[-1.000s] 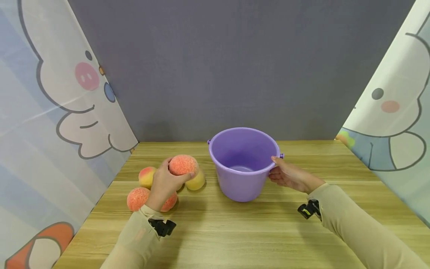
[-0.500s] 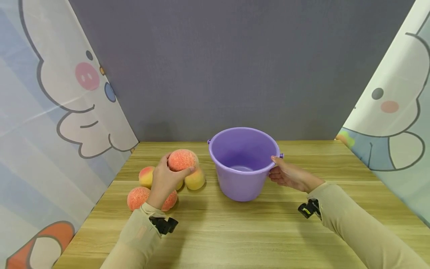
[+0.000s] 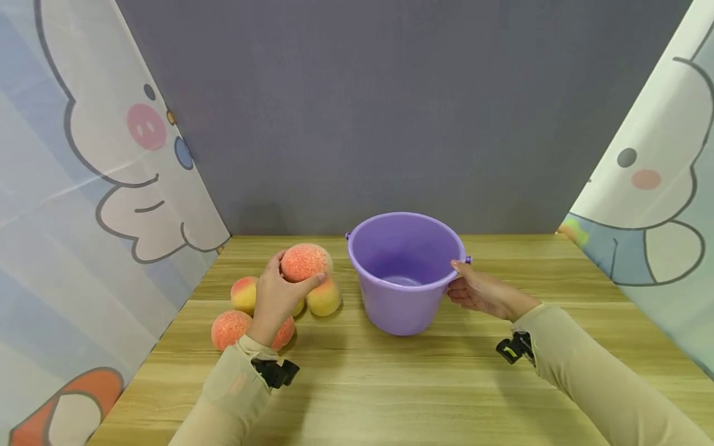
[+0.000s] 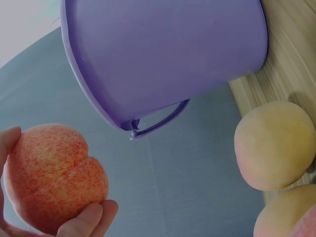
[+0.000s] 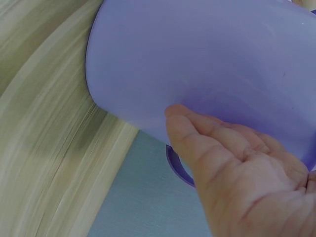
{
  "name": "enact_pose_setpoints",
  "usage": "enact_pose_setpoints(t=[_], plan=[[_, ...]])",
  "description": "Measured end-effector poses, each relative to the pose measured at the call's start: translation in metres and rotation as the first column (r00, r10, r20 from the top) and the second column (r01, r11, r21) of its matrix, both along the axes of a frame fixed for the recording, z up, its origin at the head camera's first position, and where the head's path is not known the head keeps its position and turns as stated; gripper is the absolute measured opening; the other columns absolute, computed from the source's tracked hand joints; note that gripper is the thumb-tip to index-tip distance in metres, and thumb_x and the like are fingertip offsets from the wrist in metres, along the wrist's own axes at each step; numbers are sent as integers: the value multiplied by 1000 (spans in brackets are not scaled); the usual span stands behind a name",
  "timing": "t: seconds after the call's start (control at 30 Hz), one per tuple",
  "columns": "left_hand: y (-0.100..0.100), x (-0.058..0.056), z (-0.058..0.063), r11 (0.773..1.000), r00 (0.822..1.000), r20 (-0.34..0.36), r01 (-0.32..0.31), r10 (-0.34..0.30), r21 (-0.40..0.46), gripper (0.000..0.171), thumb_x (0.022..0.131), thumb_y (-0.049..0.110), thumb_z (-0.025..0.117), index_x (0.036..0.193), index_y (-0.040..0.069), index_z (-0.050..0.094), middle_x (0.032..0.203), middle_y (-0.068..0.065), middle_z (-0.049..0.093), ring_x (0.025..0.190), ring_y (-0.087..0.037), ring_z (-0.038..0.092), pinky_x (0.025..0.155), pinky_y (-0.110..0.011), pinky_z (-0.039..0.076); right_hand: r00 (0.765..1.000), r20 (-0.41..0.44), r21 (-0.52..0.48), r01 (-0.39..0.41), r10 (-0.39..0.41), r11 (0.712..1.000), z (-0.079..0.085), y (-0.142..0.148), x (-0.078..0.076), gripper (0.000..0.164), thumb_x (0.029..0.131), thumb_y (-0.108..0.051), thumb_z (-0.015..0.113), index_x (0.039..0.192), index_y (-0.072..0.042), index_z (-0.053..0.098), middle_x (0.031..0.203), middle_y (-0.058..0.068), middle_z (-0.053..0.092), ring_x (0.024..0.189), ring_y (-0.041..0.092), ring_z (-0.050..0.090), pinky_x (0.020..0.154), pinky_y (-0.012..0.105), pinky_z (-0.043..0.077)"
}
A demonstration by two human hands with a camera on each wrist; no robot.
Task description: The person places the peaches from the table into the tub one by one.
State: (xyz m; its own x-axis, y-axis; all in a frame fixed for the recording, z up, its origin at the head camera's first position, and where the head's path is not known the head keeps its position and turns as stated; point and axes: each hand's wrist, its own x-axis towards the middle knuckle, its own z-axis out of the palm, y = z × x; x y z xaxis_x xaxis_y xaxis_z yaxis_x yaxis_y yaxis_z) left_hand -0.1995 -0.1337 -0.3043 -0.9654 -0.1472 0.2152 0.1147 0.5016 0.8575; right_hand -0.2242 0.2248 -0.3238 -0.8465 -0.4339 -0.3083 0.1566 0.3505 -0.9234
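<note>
My left hand (image 3: 277, 300) grips a speckled orange-red peach (image 3: 305, 262) between thumb and fingers, raised above the other peaches. The left wrist view shows that peach (image 4: 55, 177) off the table, its crease facing the purple bucket (image 4: 163, 54). In the head view the bucket (image 3: 397, 310) stands upright to the right of the peach, its inside bare. My right hand (image 3: 486, 290) holds the bucket's right rim, thumb over the edge and fingers against the outer wall. From the right wrist, the fingers (image 5: 212, 131) lie along the bucket's side.
Several peaches lie left of the bucket: a yellow one (image 3: 325, 298) nearest it, a yellow-red one (image 3: 243, 293) and a speckled red one (image 3: 230, 329) farther left. Others are partly behind my left hand. A grey panel (image 3: 390, 118) rises behind the wooden table (image 3: 390, 390).
My left hand has lifted the peach a little upward, showing more of the yellow peach behind it. The right hand and the bucket stay in place.
</note>
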Motion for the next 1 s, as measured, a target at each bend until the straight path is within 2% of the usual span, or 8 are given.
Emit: enact_pose_setpoints(t=[0.43,0.6,1.0], plan=[[1,2,-3,998,1000,1,8,-8,60,85,76,30,81,142,1,37,134,-19,49,118,-32,53,94,-47,46,1000,9,10,16,-16,1000,-2,0,-1,84,102,-47,10,133,31,9,140,47,12,133,56,14,109,59,14],[1,1,-3,999,1000,-16,1,-1,55,84,75,30,82,142,1,38,134,-19,49,119,-32,52,96,-47,44,1000,10,11,15,-15,1000,-1,-1,-1,84,102,-47,11,134,31,9,141,46,13,133,55,14,109,59,15],[6,-4,4,998,1000,1,12,-12,62,87,75,31,81,143,2,36,135,-19,49,119,-32,52,96,-46,45,1000,7,11,2,-2,1000,2,0,-1,85,102,-48,11,134,31,9,141,46,13,133,55,14,109,58,16]])
